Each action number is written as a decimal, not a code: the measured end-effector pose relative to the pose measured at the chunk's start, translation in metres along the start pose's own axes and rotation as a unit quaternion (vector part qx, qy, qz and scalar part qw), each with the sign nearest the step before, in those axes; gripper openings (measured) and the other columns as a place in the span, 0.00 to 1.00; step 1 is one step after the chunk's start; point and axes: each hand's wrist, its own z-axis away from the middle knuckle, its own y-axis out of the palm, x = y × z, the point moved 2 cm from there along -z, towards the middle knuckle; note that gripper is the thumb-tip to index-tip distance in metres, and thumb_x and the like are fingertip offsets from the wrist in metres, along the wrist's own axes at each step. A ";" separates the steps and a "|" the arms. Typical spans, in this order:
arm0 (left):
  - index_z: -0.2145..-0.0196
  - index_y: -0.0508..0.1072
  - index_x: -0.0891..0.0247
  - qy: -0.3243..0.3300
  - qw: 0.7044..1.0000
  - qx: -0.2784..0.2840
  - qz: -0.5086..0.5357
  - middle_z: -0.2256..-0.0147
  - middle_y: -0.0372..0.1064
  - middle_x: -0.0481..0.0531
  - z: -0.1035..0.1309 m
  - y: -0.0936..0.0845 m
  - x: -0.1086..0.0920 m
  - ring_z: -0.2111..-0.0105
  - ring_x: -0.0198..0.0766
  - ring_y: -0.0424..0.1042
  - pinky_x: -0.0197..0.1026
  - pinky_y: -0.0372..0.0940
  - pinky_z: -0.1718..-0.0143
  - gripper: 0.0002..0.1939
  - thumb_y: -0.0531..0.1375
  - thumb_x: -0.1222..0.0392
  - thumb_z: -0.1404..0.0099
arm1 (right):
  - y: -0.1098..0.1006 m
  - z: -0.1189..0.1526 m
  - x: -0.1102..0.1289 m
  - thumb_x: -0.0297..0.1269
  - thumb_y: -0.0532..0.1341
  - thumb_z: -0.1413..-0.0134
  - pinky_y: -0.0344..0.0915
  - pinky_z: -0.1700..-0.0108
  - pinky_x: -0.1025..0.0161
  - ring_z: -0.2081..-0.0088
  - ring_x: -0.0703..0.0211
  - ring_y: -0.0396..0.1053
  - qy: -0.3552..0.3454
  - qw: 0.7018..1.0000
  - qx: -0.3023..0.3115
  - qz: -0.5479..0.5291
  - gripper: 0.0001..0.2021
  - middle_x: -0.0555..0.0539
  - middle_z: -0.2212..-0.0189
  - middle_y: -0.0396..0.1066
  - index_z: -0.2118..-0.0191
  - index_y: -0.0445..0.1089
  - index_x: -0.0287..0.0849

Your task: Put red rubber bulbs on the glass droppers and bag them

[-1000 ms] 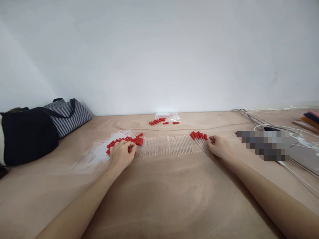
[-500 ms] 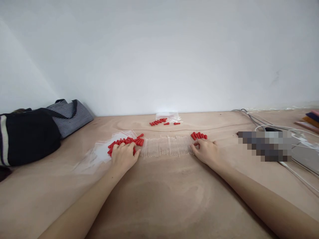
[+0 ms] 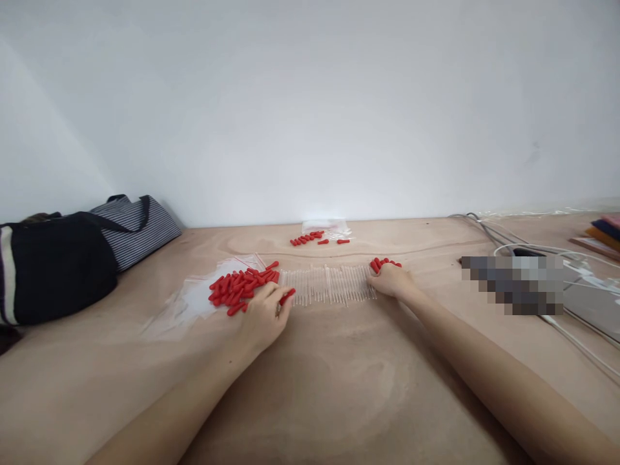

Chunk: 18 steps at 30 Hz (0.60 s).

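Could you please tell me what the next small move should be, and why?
Probably the right hand should lift one piece from the right end of the row of clear tubes: it is at that end, though its grip is unclear, while the left hand holds a red bulb near the other end.
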 end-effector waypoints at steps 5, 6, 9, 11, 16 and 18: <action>0.66 0.67 0.63 -0.028 0.981 0.098 0.164 0.69 0.67 0.50 0.011 0.012 -0.024 0.70 0.36 0.67 0.37 0.63 0.69 0.08 0.50 0.60 0.38 | -0.010 0.013 0.007 0.36 0.52 0.55 0.56 0.66 0.61 0.74 0.58 0.64 -0.043 0.999 -0.018 -0.015 0.12 0.47 0.83 0.65 0.84 0.61 0.41; 0.66 0.67 0.63 -0.042 0.974 0.116 0.188 0.70 0.68 0.49 0.012 0.014 -0.026 0.71 0.35 0.68 0.36 0.63 0.70 0.08 0.50 0.60 0.38 | -0.012 0.020 0.009 0.36 0.52 0.53 0.56 0.64 0.61 0.73 0.58 0.64 -0.061 0.998 -0.024 -0.023 0.11 0.48 0.81 0.66 0.83 0.61 0.41; 0.62 0.67 0.62 -0.069 0.956 0.139 0.249 0.69 0.70 0.49 0.013 0.021 -0.028 0.70 0.35 0.69 0.36 0.64 0.70 0.09 0.52 0.59 0.39 | -0.013 0.044 0.014 0.37 0.52 0.49 0.56 0.62 0.61 0.69 0.59 0.65 -0.180 0.976 -0.055 -0.108 0.09 0.48 0.74 0.68 0.76 0.63 0.42; 0.60 0.67 0.62 -0.079 0.949 0.141 0.271 0.66 0.71 0.50 0.011 0.025 -0.028 0.68 0.36 0.70 0.37 0.65 0.68 0.10 0.53 0.60 0.40 | -0.012 0.061 0.016 0.36 0.52 0.48 0.57 0.63 0.61 0.68 0.59 0.65 -0.277 0.939 -0.082 -0.187 0.07 0.47 0.72 0.68 0.71 0.64 0.41; 0.62 0.70 0.63 -0.072 0.945 0.146 0.283 0.68 0.72 0.49 0.009 0.026 -0.028 0.70 0.35 0.70 0.36 0.64 0.69 0.10 0.54 0.59 0.40 | 0.002 0.083 0.022 0.29 0.48 0.45 0.59 0.66 0.62 0.68 0.60 0.64 -0.361 0.892 -0.084 -0.258 0.11 0.45 0.70 0.68 0.58 0.64 0.41; 0.62 0.71 0.63 -0.066 0.947 0.146 0.280 0.69 0.72 0.49 0.009 0.025 -0.029 0.71 0.35 0.69 0.36 0.64 0.70 0.10 0.54 0.59 0.40 | 0.006 0.084 0.026 0.27 0.47 0.45 0.58 0.66 0.62 0.68 0.60 0.64 -0.372 0.891 -0.078 -0.249 0.13 0.45 0.70 0.68 0.57 0.64 0.41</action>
